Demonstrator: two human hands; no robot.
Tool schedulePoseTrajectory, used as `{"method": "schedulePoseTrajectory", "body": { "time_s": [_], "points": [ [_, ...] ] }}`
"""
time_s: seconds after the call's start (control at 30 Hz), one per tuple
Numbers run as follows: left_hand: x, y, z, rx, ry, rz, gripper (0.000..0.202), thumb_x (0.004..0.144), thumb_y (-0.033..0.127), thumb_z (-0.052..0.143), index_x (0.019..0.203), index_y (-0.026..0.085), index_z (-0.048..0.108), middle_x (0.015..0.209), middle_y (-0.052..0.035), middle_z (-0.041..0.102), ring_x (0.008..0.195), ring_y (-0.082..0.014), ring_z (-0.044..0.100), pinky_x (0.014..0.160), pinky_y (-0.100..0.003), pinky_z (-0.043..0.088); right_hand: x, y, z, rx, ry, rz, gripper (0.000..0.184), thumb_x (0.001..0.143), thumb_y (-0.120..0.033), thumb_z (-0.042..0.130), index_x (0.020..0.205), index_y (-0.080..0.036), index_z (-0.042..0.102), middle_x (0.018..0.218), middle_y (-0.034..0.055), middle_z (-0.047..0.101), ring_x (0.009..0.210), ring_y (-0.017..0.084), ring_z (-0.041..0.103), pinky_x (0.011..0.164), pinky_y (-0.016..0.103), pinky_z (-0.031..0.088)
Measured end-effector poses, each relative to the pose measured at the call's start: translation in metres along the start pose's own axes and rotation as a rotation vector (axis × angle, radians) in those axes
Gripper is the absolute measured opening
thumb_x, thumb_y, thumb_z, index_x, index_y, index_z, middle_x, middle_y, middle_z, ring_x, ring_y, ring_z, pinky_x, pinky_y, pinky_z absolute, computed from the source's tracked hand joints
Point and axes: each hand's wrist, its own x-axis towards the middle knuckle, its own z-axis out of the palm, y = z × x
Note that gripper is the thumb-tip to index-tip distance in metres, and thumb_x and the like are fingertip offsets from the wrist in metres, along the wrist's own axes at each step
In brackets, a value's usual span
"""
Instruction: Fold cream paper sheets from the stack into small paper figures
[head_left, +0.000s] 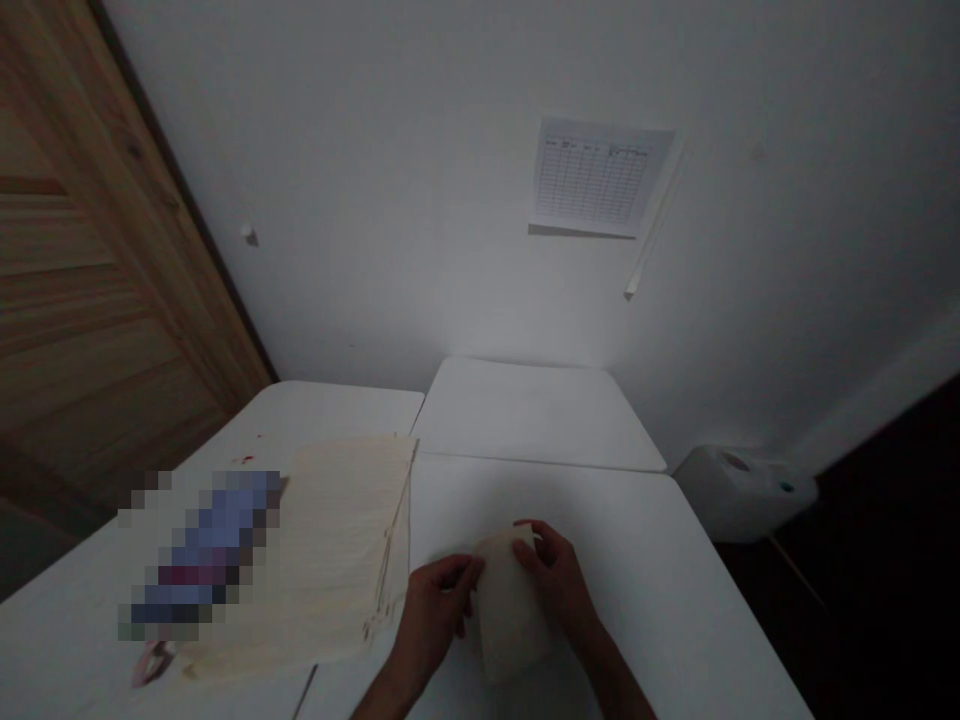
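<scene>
Left hand (439, 608) pinches the upper left edge of one beige piece (514, 615), at the lower centre of the frame; right hand (556, 575) grasps its upper right corner. I judge that its top edge is being straightened or opened; the next move probably calls for light, even fingertip pressure.

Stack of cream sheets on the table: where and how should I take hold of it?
Probably pinch the right edge of the cream stack, coming from the right: its layers sit uneven there, facing the left hand, while the pixelated blue item crowds the opposite side.
</scene>
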Motion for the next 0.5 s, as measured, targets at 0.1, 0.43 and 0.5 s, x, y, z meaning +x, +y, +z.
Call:
{"method": "schedulePoseTrajectory", "body": {
  "time_s": [0.1,0.43,0.5],
  "points": [
    [0.0006,0.0033,-0.0009,-0.004,0.044,0.007,0.05,0.068,0.062,0.063,0.075,0.013,0.072,0.048,0.0,0.056,0.035,-0.0116,0.046,0.033,-0.022,0.037,-0.0023,0.0013,0.002,0.001,-0.003,-0.012,0.051,0.074,-0.057,0.068,0.105,-0.018,0.058,0.08,0.0052,0.069,0.067,0.02,0.063,0.057,0.028,0.048],
    [0.0011,0.0074,-0.0013,-0.066,0.073,0.017,0.047,0.066,0.059,0.067,0.074,0.013,0.073,0.046,0.0004,0.056,0.037,-0.0126,0.047,0.036,-0.023,0.041,-0.0078,0.0023,0.0028,-0.015,0.009,-0.036,0.046,0.076,-0.053,0.069,0.105,-0.019,0.058,0.08,0.0044,0.069,0.067,0.019,0.062,0.057,0.026,0.047],
    [0.0013,0.0082,-0.0013,-0.064,0.067,0.024,0.046,0.066,0.059,0.067,0.074,0.013,0.073,0.046,0.0002,0.056,0.038,-0.013,0.048,0.038,-0.024,0.041,-0.0081,0.0013,0.0028,-0.021,0.006,-0.042,0.047,0.076,-0.053,0.069,0.106,-0.019,0.058,0.08,0.0047,0.069,0.067,0.019,0.062,0.057,0.026,0.047]
  ]
}}
